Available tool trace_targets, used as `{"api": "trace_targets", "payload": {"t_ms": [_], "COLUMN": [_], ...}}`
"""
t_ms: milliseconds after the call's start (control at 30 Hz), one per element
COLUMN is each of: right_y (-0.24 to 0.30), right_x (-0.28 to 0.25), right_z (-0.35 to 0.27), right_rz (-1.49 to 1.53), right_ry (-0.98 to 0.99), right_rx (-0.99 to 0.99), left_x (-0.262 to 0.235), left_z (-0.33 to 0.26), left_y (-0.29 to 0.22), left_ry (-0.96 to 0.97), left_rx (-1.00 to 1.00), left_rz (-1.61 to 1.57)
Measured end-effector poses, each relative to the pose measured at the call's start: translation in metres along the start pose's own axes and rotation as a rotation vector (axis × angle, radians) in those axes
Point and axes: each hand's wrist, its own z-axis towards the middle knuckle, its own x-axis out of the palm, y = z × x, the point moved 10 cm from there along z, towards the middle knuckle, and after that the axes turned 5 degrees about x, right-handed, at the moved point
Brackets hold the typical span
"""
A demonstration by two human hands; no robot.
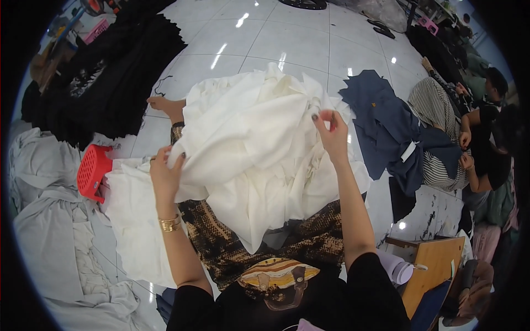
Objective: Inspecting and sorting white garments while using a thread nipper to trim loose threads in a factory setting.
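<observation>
Pale tiles (pixel 298 38) spread out ahead of you, with a black cloth pile (pixel 113 77) at the far left and dark blue cloth (pixel 367 110) on the right. White cloth (pixel 248 127) lies heaped over your lap, loosely bunched, its folds spilling past the patterned trousers (pixel 207 231). Your left hand (pixel 167 171) pinches its left edge between thumb and fingers. Your right hand (pixel 333 132) is at the upper right folds, thumb and fingertips close together; whether cloth is caught between them, you cannot tell from this view.

To handle it well, keep the left pinch light and close to the edge, so the fabric neither stretches nor creases. Let the right fingertips sort one layer at a time (several folds overlap there, and it is easy to take two). Spread your hands gently to smooth the span between them, rather than tugging. Mind the side near the red stool (pixel 95 174), where more white fabric (pixel 138 215) lies and could tangle or drag.
</observation>
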Motion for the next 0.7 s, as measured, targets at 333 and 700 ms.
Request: {"api": "trace_targets", "payload": {"t_ms": [333, 700], "right_y": [0.027, 0.100], "right_x": [0.047, -0.138], "right_z": [0.025, 0.018], "right_rz": [0.019, -0.161], "right_ry": [0.080, -0.341], "right_rx": [0.140, -0.113], "left_x": [0.140, 0.073], "left_z": [0.067, 0.156], "left_y": [-0.070, -0.059], "left_ry": [0.159, 0.065], "left_rx": [0.480, -0.059], "left_rz": [0.308, -0.627]}}
